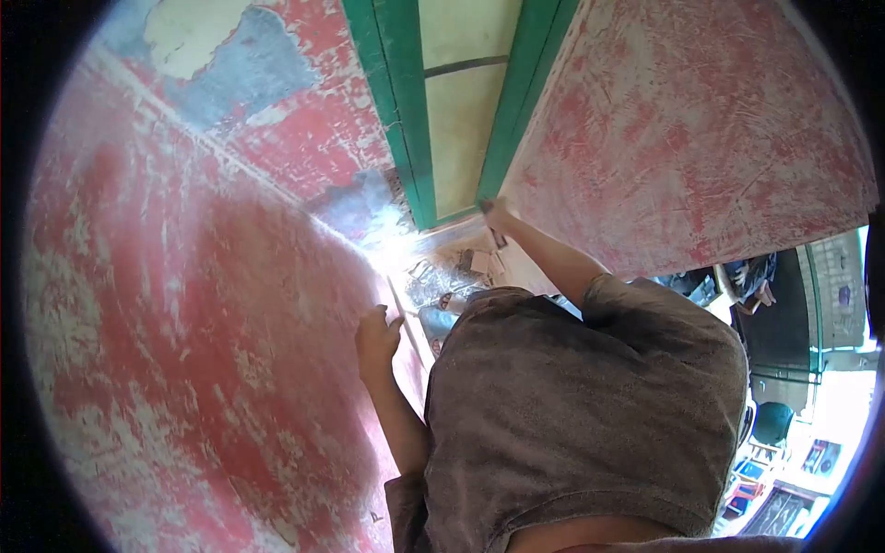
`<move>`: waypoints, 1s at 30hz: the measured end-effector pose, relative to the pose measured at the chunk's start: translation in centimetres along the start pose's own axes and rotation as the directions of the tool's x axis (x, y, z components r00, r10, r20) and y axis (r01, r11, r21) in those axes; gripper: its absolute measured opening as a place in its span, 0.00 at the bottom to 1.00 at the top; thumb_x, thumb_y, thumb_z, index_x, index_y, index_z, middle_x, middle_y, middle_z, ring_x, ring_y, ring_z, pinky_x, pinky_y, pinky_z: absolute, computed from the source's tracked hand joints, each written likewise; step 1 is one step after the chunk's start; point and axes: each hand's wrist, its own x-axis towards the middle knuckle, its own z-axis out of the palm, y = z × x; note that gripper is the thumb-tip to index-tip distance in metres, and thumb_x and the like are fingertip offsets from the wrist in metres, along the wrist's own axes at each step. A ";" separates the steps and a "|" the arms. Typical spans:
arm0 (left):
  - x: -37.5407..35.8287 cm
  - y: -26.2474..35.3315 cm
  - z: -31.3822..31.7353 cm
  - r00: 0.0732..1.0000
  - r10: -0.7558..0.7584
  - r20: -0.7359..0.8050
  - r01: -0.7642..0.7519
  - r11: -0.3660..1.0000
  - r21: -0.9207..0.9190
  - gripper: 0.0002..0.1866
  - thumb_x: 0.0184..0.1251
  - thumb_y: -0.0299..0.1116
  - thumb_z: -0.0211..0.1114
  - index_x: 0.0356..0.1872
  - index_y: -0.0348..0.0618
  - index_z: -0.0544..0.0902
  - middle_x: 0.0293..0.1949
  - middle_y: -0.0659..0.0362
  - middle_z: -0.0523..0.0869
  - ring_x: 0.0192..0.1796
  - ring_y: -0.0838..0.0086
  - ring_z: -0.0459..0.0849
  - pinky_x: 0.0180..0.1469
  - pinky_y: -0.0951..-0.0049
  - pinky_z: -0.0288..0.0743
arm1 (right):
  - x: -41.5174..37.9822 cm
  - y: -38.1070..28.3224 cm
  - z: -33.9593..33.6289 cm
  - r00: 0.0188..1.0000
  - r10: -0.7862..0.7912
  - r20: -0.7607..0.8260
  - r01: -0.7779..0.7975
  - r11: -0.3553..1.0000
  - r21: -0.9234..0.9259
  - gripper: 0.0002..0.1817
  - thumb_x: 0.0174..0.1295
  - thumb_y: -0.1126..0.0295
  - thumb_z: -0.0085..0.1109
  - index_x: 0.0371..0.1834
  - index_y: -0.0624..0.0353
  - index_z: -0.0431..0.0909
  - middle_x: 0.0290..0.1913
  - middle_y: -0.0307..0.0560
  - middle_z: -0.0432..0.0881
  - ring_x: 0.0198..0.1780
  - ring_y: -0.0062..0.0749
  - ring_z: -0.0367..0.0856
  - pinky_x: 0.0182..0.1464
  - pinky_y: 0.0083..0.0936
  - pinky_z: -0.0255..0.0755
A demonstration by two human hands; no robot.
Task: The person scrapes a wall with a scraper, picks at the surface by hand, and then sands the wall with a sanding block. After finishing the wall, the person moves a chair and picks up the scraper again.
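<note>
My right hand [501,219] is closed around a small hand tool, whose short reddish-brown handle [499,240] sticks out below the fist. The tool's other end sits right at the lower corner of the green door frame [493,175], beside the right-hand red wall [664,157]. What kind of tool it is I cannot tell. My left hand [376,341] is raised near the left red wall [212,313], thumb apart from the fingers and nothing showing in it.
Both red walls are scuffed with pale patches. A cream panel [466,120] fills the green frame. Debris and flat pieces [479,263] lie on the floor in the corner. To the right are a dark green chair [772,424] and cluttered items [737,281].
</note>
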 end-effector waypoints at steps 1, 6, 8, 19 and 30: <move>0.2 1.1 0.2 0.990 -0.138 0.035 0.141 0.976 -0.167 0.24 0.74 0.44 0.68 0.60 0.35 0.84 0.49 0.41 0.91 0.54 0.52 0.90 0.56 0.57 0.81 | -1.1 3.3 -1.0 0.991 0.117 0.066 -0.105 0.982 -0.159 0.16 0.69 0.63 0.58 0.47 0.68 0.84 0.42 0.62 0.89 0.45 0.55 0.89 0.38 0.50 0.81; 0.2 -3.0 4.3 0.950 -0.252 0.185 0.269 0.961 -0.070 0.25 0.72 0.48 0.68 0.58 0.35 0.86 0.47 0.43 0.92 0.54 0.49 0.90 0.59 0.53 0.80 | -15.8 3.5 -14.3 0.800 0.600 0.014 -0.578 0.776 -0.254 0.21 0.55 0.66 0.69 0.51 0.68 0.86 0.49 0.65 0.90 0.54 0.52 0.91 0.54 0.45 0.85; 0.5 -5.3 6.1 0.938 -0.244 0.245 0.272 0.958 -0.087 0.26 0.73 0.50 0.66 0.57 0.36 0.87 0.48 0.43 0.92 0.55 0.48 0.90 0.60 0.54 0.80 | -18.6 6.5 -14.5 0.713 0.700 -0.034 -0.667 0.663 -0.339 0.21 0.49 0.71 0.74 0.49 0.67 0.87 0.50 0.63 0.91 0.53 0.51 0.92 0.55 0.41 0.86; 0.7 -8.8 12.2 0.890 -0.269 0.367 0.326 0.940 -0.101 0.24 0.71 0.48 0.67 0.55 0.38 0.88 0.45 0.43 0.93 0.53 0.48 0.90 0.61 0.52 0.80 | -14.8 6.2 -13.0 0.810 0.423 0.405 -0.272 0.884 -0.380 0.24 0.40 0.64 0.84 0.40 0.65 0.90 0.35 0.55 0.92 0.39 0.47 0.93 0.42 0.38 0.88; -6.3 -14.5 20.3 0.902 -0.159 0.403 0.211 0.973 -0.089 0.13 0.67 0.39 0.62 0.38 0.42 0.90 0.44 0.41 0.92 0.49 0.42 0.89 0.57 0.47 0.82 | -5.9 5.4 -16.8 0.978 0.209 -0.003 -0.163 0.755 -0.635 0.14 0.63 0.62 0.69 0.44 0.61 0.90 0.43 0.61 0.91 0.46 0.58 0.91 0.50 0.52 0.84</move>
